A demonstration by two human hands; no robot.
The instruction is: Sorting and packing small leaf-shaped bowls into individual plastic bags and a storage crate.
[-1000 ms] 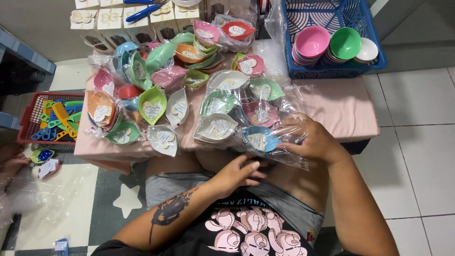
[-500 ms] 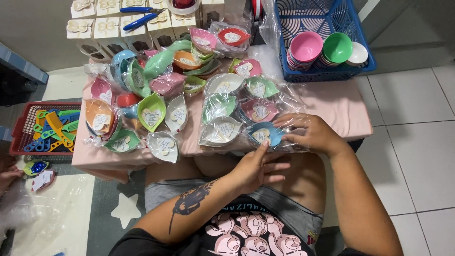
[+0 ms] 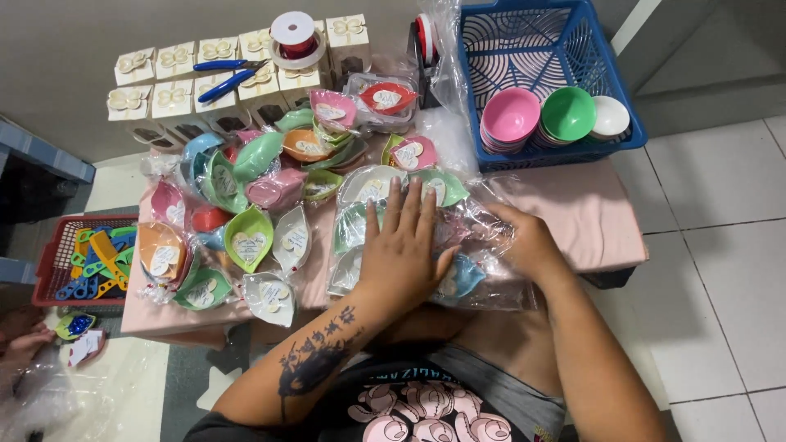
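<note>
The left hand (image 3: pixel 403 250) is lying flat, fingers spread, on a crinkly clear bag of glossy leaf-shaped dishes (image 3: pixel 483 270); the right hand (image 3: pixel 528 241), fingers curled, is gripping its edge below the blue basket (image 3: pixel 557 151).

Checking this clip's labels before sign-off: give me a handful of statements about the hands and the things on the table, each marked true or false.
1. The left hand lies flat, fingers spread, on the clear plastic bag of leaf-shaped dishes. True.
2. The right hand holds the blue scissors. False: it rests on the right side of the same bag; the blue scissors lie on the white gift boxes at the back.
3. The blue basket holds stacked pink, green and white bowls. True.
4. The red ribbon spool sits inside the blue basket. False: it stands on the white gift boxes.
5. A red tray of coloured plastic pieces sits at the table's left. True.
</note>
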